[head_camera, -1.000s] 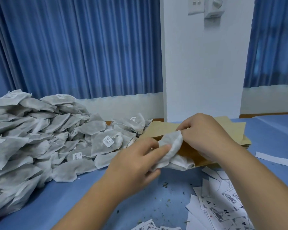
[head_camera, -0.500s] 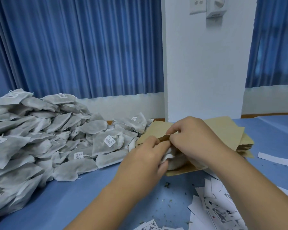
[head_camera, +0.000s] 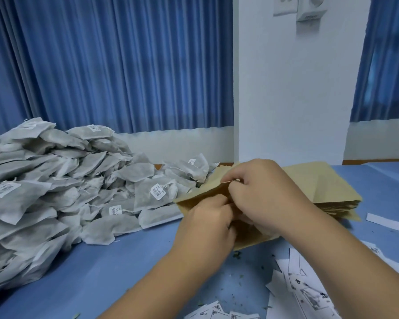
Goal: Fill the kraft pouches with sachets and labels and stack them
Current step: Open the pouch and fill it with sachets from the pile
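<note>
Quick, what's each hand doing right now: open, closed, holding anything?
Left hand: fingers curled at the pouch mouth; grip cannot be told.
Right hand: closed, pinching the pouch's top edge.

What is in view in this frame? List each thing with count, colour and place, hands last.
sachets: one large heap, uncountable, grey-white, table's left side.
kraft pouch: one, brown, centre, between both hands.
pouch stack: one, brown, behind the right hand.
labels: many loose, white with black print, table's near right.
paper strip: one, white, right edge.
table: one, blue, strewn with green crumbs.
curtains: blue, behind the table.
pillar: one, white, centre back.
left hand: one, centre, fingers curled at the pouch mouth.
right hand: one, centre, pinches the pouch's upper edge.
</note>
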Demonstrator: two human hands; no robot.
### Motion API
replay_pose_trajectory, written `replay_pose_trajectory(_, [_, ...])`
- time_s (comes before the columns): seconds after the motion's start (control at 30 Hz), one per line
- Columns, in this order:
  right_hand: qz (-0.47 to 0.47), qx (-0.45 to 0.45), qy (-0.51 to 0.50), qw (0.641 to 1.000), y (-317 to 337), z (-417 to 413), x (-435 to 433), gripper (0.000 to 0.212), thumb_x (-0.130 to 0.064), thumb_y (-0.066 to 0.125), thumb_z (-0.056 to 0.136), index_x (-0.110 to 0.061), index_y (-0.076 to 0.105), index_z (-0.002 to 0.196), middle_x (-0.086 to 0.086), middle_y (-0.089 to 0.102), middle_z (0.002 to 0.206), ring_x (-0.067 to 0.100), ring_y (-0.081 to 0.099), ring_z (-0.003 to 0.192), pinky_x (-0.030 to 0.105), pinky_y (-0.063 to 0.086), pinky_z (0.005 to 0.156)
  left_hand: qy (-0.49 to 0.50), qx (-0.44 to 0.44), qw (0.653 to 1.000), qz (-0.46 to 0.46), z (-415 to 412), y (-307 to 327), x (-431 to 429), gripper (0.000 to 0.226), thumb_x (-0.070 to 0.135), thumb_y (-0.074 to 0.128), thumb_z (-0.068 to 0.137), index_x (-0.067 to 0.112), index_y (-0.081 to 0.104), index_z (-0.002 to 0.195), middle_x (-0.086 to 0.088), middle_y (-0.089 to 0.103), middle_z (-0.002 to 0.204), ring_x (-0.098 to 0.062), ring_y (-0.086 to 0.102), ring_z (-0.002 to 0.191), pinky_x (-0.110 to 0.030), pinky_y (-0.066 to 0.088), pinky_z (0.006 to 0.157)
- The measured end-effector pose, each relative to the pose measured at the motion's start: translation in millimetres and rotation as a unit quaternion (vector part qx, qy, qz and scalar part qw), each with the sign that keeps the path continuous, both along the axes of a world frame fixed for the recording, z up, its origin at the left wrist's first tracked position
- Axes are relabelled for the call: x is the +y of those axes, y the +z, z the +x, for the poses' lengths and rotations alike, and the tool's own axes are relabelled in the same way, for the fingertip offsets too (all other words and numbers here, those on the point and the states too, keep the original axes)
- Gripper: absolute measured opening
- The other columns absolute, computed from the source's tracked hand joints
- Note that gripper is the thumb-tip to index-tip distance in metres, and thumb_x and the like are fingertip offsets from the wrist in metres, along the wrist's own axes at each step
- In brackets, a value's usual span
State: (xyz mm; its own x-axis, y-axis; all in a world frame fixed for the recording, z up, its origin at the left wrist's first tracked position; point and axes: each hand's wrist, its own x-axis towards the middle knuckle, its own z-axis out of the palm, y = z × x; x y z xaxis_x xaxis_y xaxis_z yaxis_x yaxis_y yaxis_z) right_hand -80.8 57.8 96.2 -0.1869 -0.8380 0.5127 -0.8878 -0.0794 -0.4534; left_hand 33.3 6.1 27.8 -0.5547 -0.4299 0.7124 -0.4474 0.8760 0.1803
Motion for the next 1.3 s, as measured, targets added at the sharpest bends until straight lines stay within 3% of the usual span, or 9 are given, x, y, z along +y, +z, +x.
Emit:
replay_pose_trajectory(0.13, [-0.021,0.058,-0.023,0.998,1,6,1,0.027,-0.015,0.047,0.077,-0.014,0.07,0.09,0.002,0.068,0.072,0.023,0.063,0.072,0.034,0.055,0.067,-0.005,0.011,0.999,0.031,2,-2,-8,0.028,-0.008,0.045,0.068,0.006,0.066,0.08,-0.01,0.063,0.078,-0.03,0.058,0.074,-0.038,0.048,0.061])
replay_pose_trajectory(0.33, [-0.026,0.118,-0.127,0.984,0,-3,-1,0.026,-0.016,0.049,0.079,-0.02,0.069,0.094,0.002,0.068,0.091,0.028,0.061,0.084,0.033,0.052,0.069,-0.078,0.042,0.995,0.046,7,6,-8,0.029,0.001,0.052,0.084,0.014,0.064,0.106,0.013,0.062,0.084,-0.002,0.053,0.076,-0.009,0.039,0.07])
replay_pose_trajectory(0.53, [0.038,0.111,-0.152,0.981,-7,-11,-9,0.031,-0.009,0.049,0.076,-0.027,0.07,0.09,-0.002,0.065,0.083,0.023,0.059,0.074,0.024,0.041,0.055,0.079,0.06,0.994,-0.047,45,-14,-49,0.018,0.008,0.057,0.076,0.01,0.069,0.09,-0.004,0.059,0.086,-0.023,0.057,0.077,-0.032,0.046,0.064])
replay_pose_trajectory(0.63, [0.052,0.112,-0.151,0.981,-12,-12,-13,0.03,-0.01,0.052,0.076,-0.025,0.071,0.093,-0.002,0.067,0.088,0.023,0.061,0.078,0.027,0.048,0.061,0.21,-0.106,0.972,-0.005,76,-40,-82,0.045,0.009,0.066,0.069,0.016,0.065,0.113,-0.01,0.055,0.115,-0.034,0.057,0.102,-0.041,0.044,0.083])
replay_pose_trajectory(0.73, [0.05,0.108,-0.144,0.982,-15,-12,-14,0.03,-0.01,0.051,0.077,-0.024,0.07,0.096,-0.002,0.067,0.09,0.023,0.062,0.081,0.029,0.05,0.065,0.317,-0.124,0.938,0.062,91,-53,-104,0.066,0.026,0.063,0.074,0.03,0.044,0.137,-0.004,0.033,0.144,-0.026,0.037,0.13,-0.04,0.029,0.102])
replay_pose_trajectory(0.9, [0.05,0.102,-0.137,0.984,-14,-13,-14,0.03,-0.011,0.053,0.077,-0.023,0.07,0.097,-0.002,0.068,0.09,0.022,0.062,0.082,0.029,0.05,0.066,0.316,-0.199,0.926,-0.06,70,-47,-122,0.085,0.013,0.082,0.049,0.021,0.055,0.129,-0.018,0.047,0.137,-0.038,0.049,0.124,-0.05,0.044,0.087])
replay_pose_trajectory(1.0, [0.053,0.11,-0.123,0.985,-15,-11,-14,0.028,-0.012,0.054,0.078,-0.024,0.07,0.097,-0.003,0.067,0.09,0.022,0.061,0.081,0.028,0.049,0.064,0.367,-0.31,0.875,-0.053,67,-31,-141,0.102,0.033,0.07,0.073,0.031,0.005,0.152,-0.017,0.002,0.159,-0.037,0.012,0.145,-0.05,0.027,0.107])
replay_pose_trajectory(1.07, [0.05,0.112,-0.121,0.985,-15,-13,-15,0.027,-0.012,0.053,0.079,-0.025,0.07,0.096,-0.003,0.066,0.09,0.022,0.061,0.08,0.028,0.048,0.063,0.384,-0.364,0.849,0.007,65,-19,-155,0.111,0.042,0.066,0.075,0.032,-0.014,0.15,-0.014,-0.009,0.16,-0.035,0.009,0.146,-0.051,0.023,0.111])
replay_pose_trajectory(1.3, [0.042,0.1,-0.114,0.987,-13,-19,-15,0.027,-0.011,0.051,0.078,-0.025,0.07,0.093,-0.003,0.066,0.085,0.021,0.06,0.076,0.027,0.051,0.064,0.368,-0.388,0.844,0.047,64,-21,-162,0.098,0.053,0.059,0.071,0.03,0.006,0.151,-0.004,0.042,0.14,-0.027,0.039,0.129,-0.044,0.033,0.102])
